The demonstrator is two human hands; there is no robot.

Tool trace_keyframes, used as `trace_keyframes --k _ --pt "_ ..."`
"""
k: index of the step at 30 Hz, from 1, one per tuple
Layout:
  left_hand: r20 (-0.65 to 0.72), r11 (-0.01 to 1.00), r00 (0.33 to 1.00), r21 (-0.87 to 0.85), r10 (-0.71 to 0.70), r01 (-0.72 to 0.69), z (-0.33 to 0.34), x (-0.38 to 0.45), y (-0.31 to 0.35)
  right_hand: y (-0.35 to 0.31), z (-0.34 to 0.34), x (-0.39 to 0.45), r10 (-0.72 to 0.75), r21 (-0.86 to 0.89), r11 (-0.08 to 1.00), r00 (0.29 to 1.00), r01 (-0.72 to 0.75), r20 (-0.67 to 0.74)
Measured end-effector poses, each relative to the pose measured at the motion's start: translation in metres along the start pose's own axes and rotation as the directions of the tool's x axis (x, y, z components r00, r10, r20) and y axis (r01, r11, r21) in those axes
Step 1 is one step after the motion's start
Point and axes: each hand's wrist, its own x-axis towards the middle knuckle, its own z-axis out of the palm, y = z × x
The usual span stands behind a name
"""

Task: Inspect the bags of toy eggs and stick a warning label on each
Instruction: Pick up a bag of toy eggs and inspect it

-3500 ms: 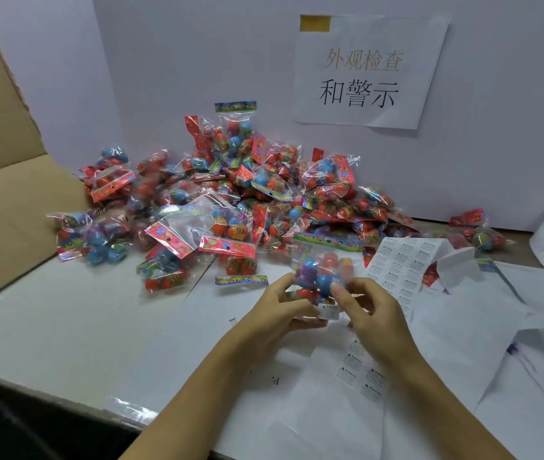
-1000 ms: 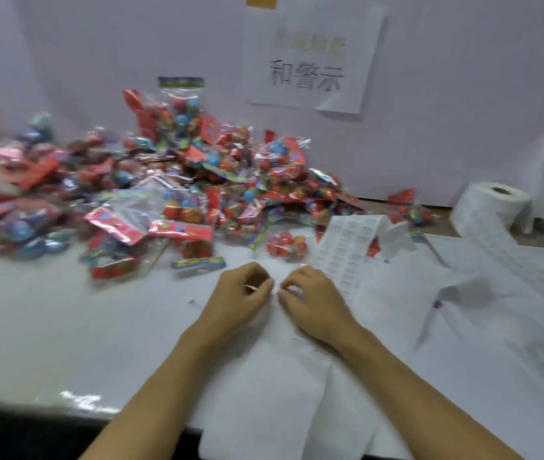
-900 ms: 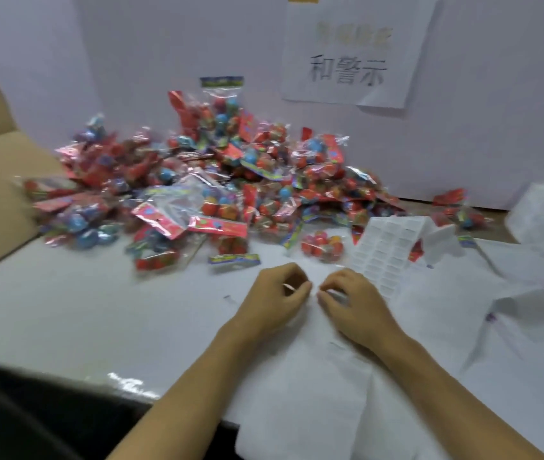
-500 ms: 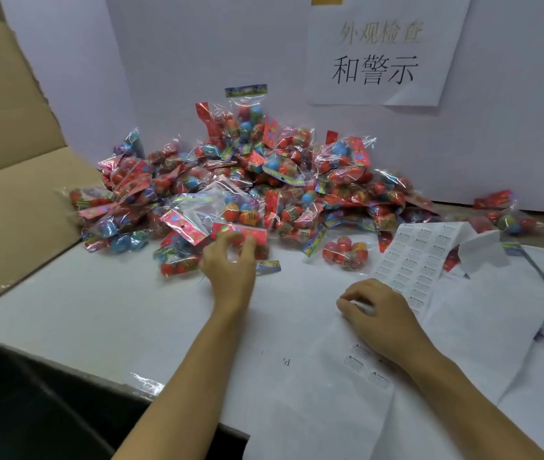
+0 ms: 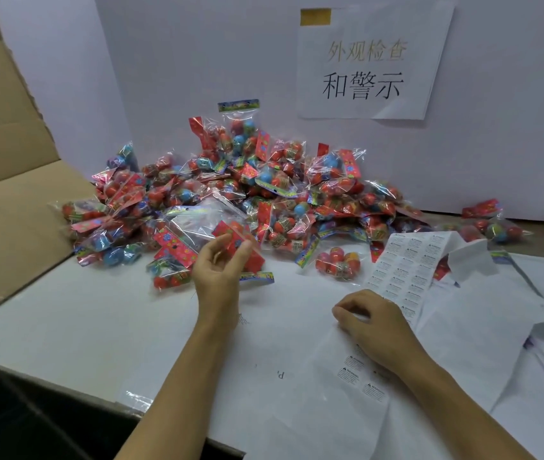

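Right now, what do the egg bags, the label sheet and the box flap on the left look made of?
Egg bags: thin clear plastic film, glossy; it crinkles and glints.
Label sheet: matte white paper, printed in rows, probably adhesive labels on backing.
Box flap: plain brown cardboard, matte, with a fold crease.

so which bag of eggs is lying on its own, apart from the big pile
The small bag on the white table just left of the label sheet, between both hands; the other bags overlap in the heap.
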Motion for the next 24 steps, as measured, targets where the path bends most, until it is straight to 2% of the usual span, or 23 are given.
trace_keyframes --k 3,5,7,9,11,12,14,16,21,24 --pt "0.108 0.979 0.982 -0.114 -0.158 0.17 0.005 0.0 0.003 0.001 0.0 0.0 0.021 0.054 0.998 1.0 -0.02 -0.022" --pt "0.251 0.924 0.928 -0.198 -0.275 0.327 0.005 -0.001 0.008 0.002 0.0 0.0 0.017 0.125 0.992 0.998 -0.01 -0.061" --pt "0.449 0.878 0.825 -0.158 -0.344 0.452 0.003 -0.004 0.013 0.001 0.0 -0.001 0.026 0.171 0.985 0.992 -0.004 -0.122" --pt "0.613 0.854 0.696 -0.066 -0.373 0.516 0.002 -0.011 0.017 0.0 -0.002 -0.001 -0.012 0.154 0.987 0.99 0.034 -0.143" --pt "0.715 0.834 0.591 -0.019 -0.374 0.552 0.004 -0.018 0.016 -0.005 -0.003 -0.005 -0.084 0.211 0.973 0.995 0.095 -0.061" --pt "0.724 0.836 0.571 0.015 -0.388 0.549 0.007 -0.022 0.016 -0.009 -0.003 -0.008 -0.113 0.288 0.951 0.994 0.109 0.0" --pt "0.684 0.854 0.603 0.058 -0.412 0.517 0.011 -0.027 0.014 -0.014 0.0 -0.013 -0.143 0.412 0.907 0.985 0.092 0.095" --pt "0.636 0.855 0.659 0.004 -0.402 0.518 0.014 -0.029 0.012 -0.016 0.005 -0.016 -0.155 0.431 0.898 0.981 0.091 0.116" --pt "0.557 0.844 0.737 -0.114 -0.382 0.524 0.015 -0.025 0.011 -0.018 0.005 -0.013 -0.101 0.573 0.815 0.995 0.083 0.0" --pt "0.58 0.876 0.72 -0.023 -0.38 0.481 0.02 -0.029 0.01 -0.015 0.0 -0.009 -0.037 0.634 0.771 0.999 0.051 -0.035"
